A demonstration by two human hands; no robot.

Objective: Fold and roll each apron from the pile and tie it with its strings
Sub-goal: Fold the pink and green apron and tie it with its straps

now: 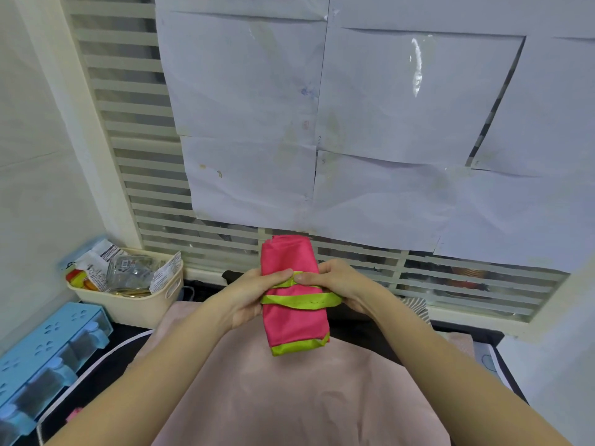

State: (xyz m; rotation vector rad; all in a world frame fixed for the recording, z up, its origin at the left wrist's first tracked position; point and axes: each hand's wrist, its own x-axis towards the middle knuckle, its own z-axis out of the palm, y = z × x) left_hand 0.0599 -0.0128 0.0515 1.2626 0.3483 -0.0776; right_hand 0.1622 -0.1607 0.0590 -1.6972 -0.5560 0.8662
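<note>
Apron: one pink rolled apron (pixel 293 304), held up over the table's far edge.
String: one green string (pixel 302 300) wrapped around it.
Hands: two; left hand (pixel 254 292) and right hand (pixel 338 283) both grip the roll, thumbs on the string.
Basket: one cream basket (pixel 135 304), table's far left corner.

I note slatted window (pixel 135 149) at 11 o'clock; white paper sheets (pixel 386 123) taped over it at 12; white wall (pixel 32 140) at 9.
</note>
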